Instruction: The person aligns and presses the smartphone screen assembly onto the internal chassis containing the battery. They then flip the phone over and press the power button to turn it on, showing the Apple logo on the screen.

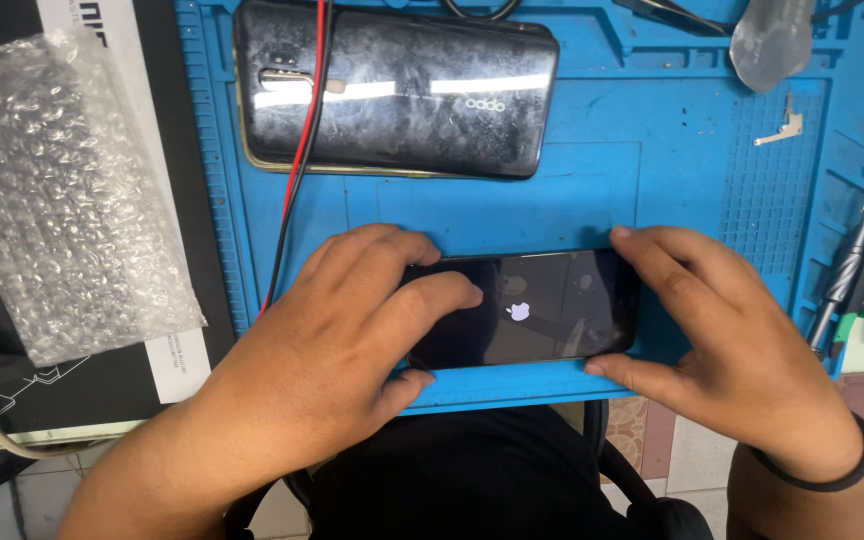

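Blue work mat (572, 190): rubbery, moulded with shallow trays and a dotted grid at its right side; it covers most of the bench and its near edge overhangs the person's lap.

Bubble wrap (62, 190): clear, crinkled sheet lying on dark boards left of the mat.

Second phone (397, 90): lies face down at the far side of the mat, glossy black back smeared with grey dust, rounded corners. A red and black wire pair (297, 170) crosses its left end and runs toward the left hand.

Lit phone (542, 310): flat glass slab lying crosswise at the mat's near edge, screen dark with a small white logo.

Left hand (342, 340): fingers curled over the phone's left end, index pressing the glass, thumb under the near edge.

Right hand (722, 340): fingers spread, pinching the right end between index on the far edge and thumb on the near edge.

Risk, as I judge it: the phone sits close to the overhang, so uneven pressure could tip it off. The wires by the left wrist could snag.

Small metal piece (782, 125): bent, silver, on the dotted grid.
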`<state>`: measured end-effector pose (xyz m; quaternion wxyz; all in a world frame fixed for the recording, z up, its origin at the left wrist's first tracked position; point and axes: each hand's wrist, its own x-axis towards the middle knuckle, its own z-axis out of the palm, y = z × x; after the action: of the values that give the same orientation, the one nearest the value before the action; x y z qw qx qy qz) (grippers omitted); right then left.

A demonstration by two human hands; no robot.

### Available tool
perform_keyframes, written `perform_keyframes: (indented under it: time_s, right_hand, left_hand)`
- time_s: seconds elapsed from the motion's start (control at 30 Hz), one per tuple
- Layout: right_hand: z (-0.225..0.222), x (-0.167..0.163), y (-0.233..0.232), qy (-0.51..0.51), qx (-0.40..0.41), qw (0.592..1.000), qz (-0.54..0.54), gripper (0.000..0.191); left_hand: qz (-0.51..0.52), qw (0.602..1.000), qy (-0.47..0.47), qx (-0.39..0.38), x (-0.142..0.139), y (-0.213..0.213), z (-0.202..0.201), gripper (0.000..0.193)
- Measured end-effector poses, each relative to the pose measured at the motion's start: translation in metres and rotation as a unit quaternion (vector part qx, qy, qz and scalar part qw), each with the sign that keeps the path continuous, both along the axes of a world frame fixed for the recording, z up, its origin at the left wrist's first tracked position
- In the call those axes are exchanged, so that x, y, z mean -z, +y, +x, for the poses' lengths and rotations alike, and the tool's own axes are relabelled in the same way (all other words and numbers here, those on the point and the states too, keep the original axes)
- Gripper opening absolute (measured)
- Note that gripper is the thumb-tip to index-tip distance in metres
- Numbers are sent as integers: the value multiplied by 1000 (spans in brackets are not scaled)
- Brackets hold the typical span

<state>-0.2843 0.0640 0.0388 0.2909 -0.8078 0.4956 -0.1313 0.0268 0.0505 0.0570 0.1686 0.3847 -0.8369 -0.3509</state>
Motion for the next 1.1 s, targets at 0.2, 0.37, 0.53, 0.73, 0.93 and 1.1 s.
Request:
perform_keyframes:
  time_s: [0.2, 0.37, 0.53, 0.73, 0.93, 1.1]
  right_hand:
    - [-1, 5, 3, -17, 4, 999, -42, 90]
    - [-1, 8, 5, 5, 7, 998, -61, 91]
    - [-2, 10, 7, 5, 10, 998, -67, 88]
    - [-9, 12, 12, -14, 19, 997, -72, 89]
    - [-15, 25, 19, -96, 62, 990, -79, 94]
    - [-21, 32, 23, -145, 99, 981, -87, 83]
  left_hand:
    - [-6, 1000, 3, 4, 4, -3, 0, 71]
    - [-3, 1000, -1, 4, 5, -4, -1, 71]
    - [-4, 1000, -11, 0, 4, -4, -2, 72]
    - [22, 999, -35, -3, -3, -6, -9, 78]
    - [31, 999, -15, -11, -2, -4, -7, 77]
    - [43, 999, 2, -32, -5, -6, -10, 75]
